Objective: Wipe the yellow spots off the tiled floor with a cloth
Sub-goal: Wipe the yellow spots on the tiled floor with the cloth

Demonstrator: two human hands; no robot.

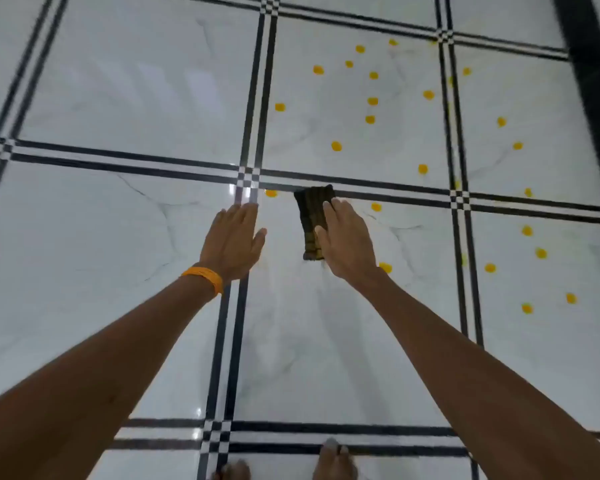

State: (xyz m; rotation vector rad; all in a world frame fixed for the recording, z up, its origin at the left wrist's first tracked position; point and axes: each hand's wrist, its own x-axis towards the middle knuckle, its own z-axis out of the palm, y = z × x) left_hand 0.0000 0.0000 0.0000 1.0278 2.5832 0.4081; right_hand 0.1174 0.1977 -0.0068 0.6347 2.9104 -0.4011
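Dark folded cloth (312,209) under right hand (347,244), fingers flat, pressing; left hand (234,242) splayed on tiled floor (118,237). Advised: firm overlapping strokes toward nearest yellow spots (376,206).

The dark folded cloth (314,216) lies on the white marble tiled floor (136,98). The right hand (347,237) rests on its right part. The left hand (234,237) is left of it, apart. The round yellow spots (372,101) lie mostly behind and right of it.

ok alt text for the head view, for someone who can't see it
Seen from above, a person's right hand presses a dark folded cloth on a white tiled floor while the left hand, orange wristband on its wrist, rests flat beside it. Many yellow spots dot the tiles ahead and right.
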